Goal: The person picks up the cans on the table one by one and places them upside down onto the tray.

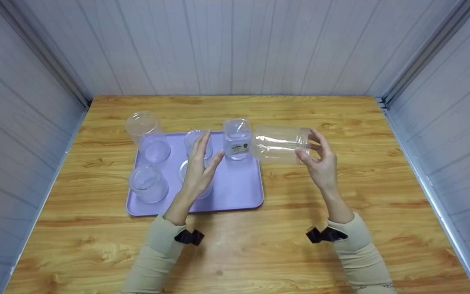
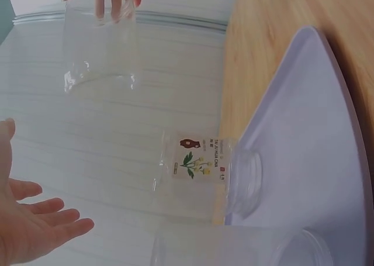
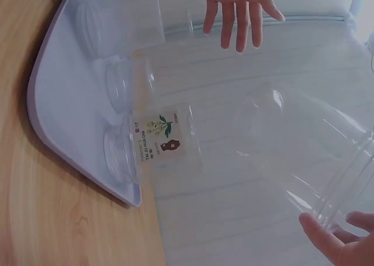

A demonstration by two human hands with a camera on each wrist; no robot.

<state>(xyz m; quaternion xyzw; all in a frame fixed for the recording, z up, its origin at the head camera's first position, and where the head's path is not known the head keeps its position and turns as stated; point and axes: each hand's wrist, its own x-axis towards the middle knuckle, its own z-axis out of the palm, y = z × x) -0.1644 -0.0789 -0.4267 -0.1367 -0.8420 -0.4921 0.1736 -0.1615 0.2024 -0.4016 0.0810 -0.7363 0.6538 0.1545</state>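
In the head view my right hand (image 1: 322,161) grips a clear plastic jar (image 1: 278,143) by its rim end, thumb on the near side. The jar lies sideways in the air, its base toward the tray. My left hand (image 1: 200,169) is held over the lilac tray (image 1: 235,192) with fingers straight and thumb apart, holding nothing. Just left of the held jar, a squarish clear jar with a printed label (image 1: 237,141) stands upside down on the tray. The left wrist view shows the right hand's fingers around the rim of the held jar (image 2: 99,44).
Several more clear jars are on the tray: a tall one (image 1: 149,136) at the back left, a shorter one (image 1: 149,183) at the front left, and others partly behind my left hand. Pale panel walls (image 1: 235,49) enclose the wooden table (image 1: 341,253).
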